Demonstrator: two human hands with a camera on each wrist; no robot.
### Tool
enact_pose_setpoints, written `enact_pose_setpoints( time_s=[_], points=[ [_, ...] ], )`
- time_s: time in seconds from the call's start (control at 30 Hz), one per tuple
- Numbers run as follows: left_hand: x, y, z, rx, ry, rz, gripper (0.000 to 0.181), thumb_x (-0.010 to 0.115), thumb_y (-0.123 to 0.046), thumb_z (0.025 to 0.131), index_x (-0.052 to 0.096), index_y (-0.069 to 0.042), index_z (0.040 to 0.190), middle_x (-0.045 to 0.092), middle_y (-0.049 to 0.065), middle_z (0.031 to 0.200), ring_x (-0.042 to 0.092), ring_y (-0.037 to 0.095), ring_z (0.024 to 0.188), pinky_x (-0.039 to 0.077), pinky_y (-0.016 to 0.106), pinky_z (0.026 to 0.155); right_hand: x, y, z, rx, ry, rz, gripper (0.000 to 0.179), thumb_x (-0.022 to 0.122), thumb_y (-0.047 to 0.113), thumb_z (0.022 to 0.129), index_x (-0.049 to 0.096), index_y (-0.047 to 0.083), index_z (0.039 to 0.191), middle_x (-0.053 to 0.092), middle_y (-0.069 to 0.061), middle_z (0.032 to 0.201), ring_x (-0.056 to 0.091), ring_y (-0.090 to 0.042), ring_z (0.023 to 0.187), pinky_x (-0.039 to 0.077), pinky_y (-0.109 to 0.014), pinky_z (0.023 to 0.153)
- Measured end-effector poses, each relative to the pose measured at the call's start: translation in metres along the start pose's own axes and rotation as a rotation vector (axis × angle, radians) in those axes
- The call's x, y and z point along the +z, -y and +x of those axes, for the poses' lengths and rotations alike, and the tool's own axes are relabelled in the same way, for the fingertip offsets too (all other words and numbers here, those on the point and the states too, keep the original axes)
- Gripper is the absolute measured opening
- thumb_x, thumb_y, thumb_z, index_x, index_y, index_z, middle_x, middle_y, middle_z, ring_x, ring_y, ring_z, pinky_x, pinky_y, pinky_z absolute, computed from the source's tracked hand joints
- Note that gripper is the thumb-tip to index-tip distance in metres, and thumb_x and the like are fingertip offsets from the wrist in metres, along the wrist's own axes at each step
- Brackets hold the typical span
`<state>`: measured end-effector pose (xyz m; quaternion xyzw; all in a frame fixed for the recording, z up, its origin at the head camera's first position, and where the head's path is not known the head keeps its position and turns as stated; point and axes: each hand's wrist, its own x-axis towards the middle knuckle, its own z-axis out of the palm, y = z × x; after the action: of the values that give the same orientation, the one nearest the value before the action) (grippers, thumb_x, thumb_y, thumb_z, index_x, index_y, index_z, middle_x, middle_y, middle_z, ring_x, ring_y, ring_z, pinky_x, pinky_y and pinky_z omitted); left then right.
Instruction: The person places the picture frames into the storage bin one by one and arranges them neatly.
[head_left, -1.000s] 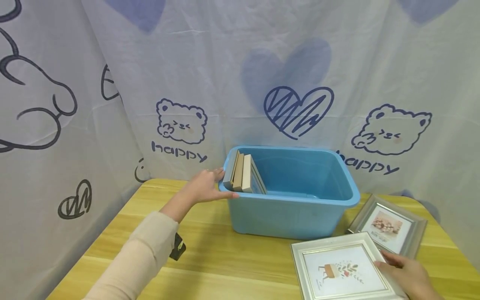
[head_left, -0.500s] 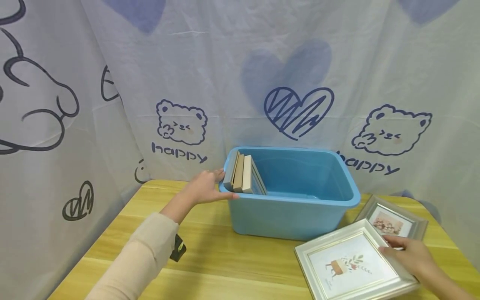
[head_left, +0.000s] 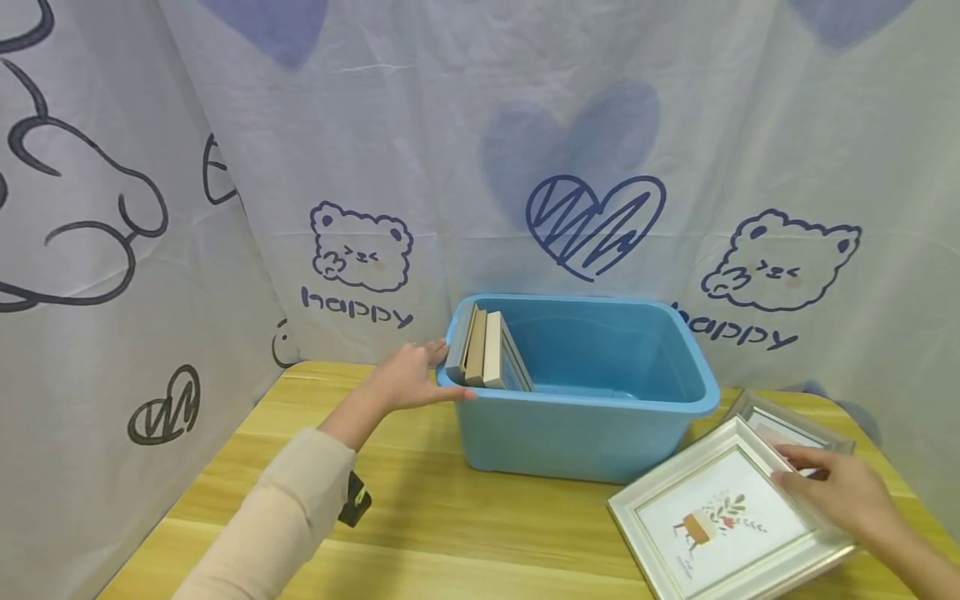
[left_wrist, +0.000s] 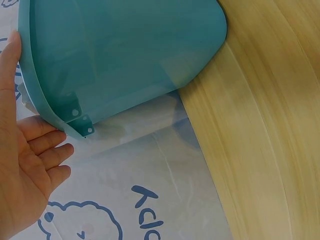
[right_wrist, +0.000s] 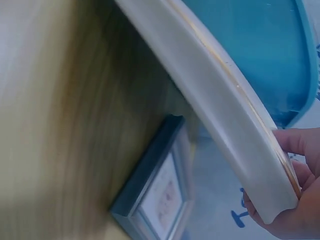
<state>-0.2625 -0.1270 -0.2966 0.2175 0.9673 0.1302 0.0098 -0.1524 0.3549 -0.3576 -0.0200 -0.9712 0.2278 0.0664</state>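
Observation:
A picture frame [head_left: 637, 500] with a pale silver-cream border and a plant drawing tilts in my right hand [head_left: 843, 492], which grips its upper right edge. In the right wrist view, the thumb and fingers pinch the border's side [right_wrist: 225, 105]. My left hand [head_left: 408, 375] rests on the near left corner of a blue plastic bin [head_left: 570, 437]. Its thumb lies straight along the front rim; in the left wrist view, the relaxed fingers [left_wrist: 52, 155] touch the outside near the rim. Several frames [head_left: 493, 354] stand on edge inside the bin's left end.
A grey picture frame [head_left: 813, 425] lies on the wooden table [head_left: 450, 533] right of the bin, partly covered by the held one. Behind the table hangs a white cloth [head_left: 465, 125] with blue drawings. A small black object [head_left: 354, 500] shows beside the left sleeve.
My right hand has moved the held frame rightward and up, turning it so it covers more of the grey frame. The left hand and the bin stay put.

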Motion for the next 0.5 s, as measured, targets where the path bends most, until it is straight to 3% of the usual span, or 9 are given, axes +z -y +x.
enact_pose_setpoints(
  time_s=[0.17, 0.5],
  points=[
    [0.001, 0.000, -0.001, -0.003, -0.002, 0.000, 0.093, 0.059, -0.064, 0.077, 0.036, 0.001, 0.139, 0.034, 0.019, 0.146, 0.033, 0.038, 0.134, 0.034, 0.047, 0.106, -0.008, 0.001, 0.001, -0.046, -0.047, 0.004, 0.041, 0.069, 0.017, 0.081, 0.061, -0.009, 0.112, 0.067, -0.023, 0.088, 0.043, 0.012, 0.059, 0.036, -0.020, 0.053],
    [0.001, -0.001, -0.001, -0.021, -0.006, -0.021, 0.092, 0.060, -0.064, 0.077, 0.036, -0.001, 0.140, 0.033, 0.017, 0.148, 0.032, 0.039, 0.135, 0.032, 0.050, 0.107, -0.028, 0.004, 0.004, -0.076, -0.032, -0.022, 0.042, 0.071, 0.017, 0.080, 0.061, -0.009, 0.111, 0.067, -0.022, 0.083, 0.045, 0.007, 0.059, 0.038, -0.020, 0.053]
  ],
)
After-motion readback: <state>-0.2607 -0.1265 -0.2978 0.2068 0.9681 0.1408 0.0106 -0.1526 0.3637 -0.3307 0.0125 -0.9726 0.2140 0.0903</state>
